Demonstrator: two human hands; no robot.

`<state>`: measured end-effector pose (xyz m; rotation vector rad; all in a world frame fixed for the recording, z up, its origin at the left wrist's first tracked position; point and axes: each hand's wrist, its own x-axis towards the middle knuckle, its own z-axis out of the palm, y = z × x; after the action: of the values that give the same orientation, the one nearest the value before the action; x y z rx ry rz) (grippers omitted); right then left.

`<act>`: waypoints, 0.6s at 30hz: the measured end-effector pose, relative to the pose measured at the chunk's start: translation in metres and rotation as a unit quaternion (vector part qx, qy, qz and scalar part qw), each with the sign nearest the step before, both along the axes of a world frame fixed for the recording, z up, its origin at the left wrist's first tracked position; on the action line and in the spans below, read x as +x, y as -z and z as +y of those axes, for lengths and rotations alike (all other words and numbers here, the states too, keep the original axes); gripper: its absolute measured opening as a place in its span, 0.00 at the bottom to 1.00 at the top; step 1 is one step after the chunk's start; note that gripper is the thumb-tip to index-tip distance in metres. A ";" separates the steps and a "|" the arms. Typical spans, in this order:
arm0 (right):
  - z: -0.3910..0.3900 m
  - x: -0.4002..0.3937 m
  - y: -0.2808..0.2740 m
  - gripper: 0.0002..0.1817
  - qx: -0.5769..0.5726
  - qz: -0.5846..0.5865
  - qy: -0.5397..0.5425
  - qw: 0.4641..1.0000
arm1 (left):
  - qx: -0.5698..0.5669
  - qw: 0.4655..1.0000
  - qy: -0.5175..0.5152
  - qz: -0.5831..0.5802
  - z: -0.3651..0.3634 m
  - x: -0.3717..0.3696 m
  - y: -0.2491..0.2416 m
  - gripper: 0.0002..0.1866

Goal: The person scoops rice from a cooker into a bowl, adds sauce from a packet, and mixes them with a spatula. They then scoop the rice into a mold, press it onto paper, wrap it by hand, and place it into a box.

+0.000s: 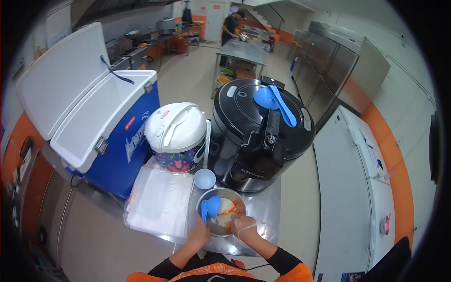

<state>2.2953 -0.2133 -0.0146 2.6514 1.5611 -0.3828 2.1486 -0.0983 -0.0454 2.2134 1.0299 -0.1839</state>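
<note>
A round metal bowl stands on the steel table in front of me, with white and orange-red food inside. My left hand is at the bowl's lower left edge, closed around the handle end of a blue ladle. The ladle's cup rests inside the bowl's left part. A clear plastic glove covers my right hand, which reaches over the right rim. Its fingers are curled down by the food, and what they pinch is hidden. Just behind the bowl sits a small light-blue cup.
A stack of clear plastic bags lies left of the bowl. Behind are a white flowered rice cooker and a big black cooker with blue utensils on its lid. An open blue cooler stands left. A person works far back.
</note>
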 end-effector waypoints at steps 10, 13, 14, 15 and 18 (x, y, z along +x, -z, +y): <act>0.037 -0.017 -0.066 0.11 -0.032 0.013 0.114 0.993 | 0.105 0.978 0.177 -0.018 0.098 0.018 -0.011 0.24; 0.038 -0.018 -0.014 0.11 -0.056 0.016 0.134 0.989 | 0.111 0.978 0.169 -0.042 0.105 0.022 -0.008 0.20; 0.036 -0.017 -0.024 0.11 -0.058 0.015 0.136 0.989 | 0.111 0.979 0.165 -0.047 0.106 0.024 -0.007 0.20; 0.031 -0.014 -0.040 0.11 -0.047 0.013 0.138 0.989 | 0.110 0.979 0.167 -0.048 0.108 0.024 -0.008 0.20; 0.031 -0.013 -0.077 0.12 -0.052 0.021 0.182 0.982 | 0.108 0.971 0.208 -0.053 0.110 0.028 -0.007 0.20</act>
<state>2.2826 -0.1820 0.0620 2.8560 1.0254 -0.5212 2.1763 0.0120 -0.0386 2.5891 0.5372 -0.1417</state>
